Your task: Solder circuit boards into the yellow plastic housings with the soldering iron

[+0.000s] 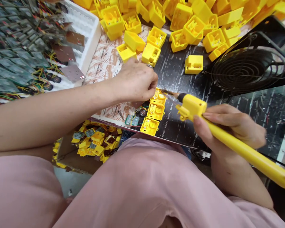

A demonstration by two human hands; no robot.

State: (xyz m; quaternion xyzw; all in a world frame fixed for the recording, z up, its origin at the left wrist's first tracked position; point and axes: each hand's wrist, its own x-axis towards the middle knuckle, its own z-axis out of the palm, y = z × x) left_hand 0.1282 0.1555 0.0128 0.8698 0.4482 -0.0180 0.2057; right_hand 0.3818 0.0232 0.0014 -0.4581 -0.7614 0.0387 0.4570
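My right hand [225, 126] grips a yellow soldering tool [194, 106], whose dark tip reaches left to the top one of three small yellow housings. These housings [156, 110] lie in a row on the black mat, near the table edge. My left hand [139, 80] is closed beside the top housing, its fingertips pinched; what they hold is too small to make out. Just left of the row lie a green circuit board [132, 120] and a round dark speaker [143, 112] with thin coloured wires.
Yellow cases [194, 28] are piled along the back. A black fan [242, 69] stands at right. A white foam tray [90, 34] of wired boards fills the left. Below the table edge, a cardboard box [73, 163] holds yellow parts.
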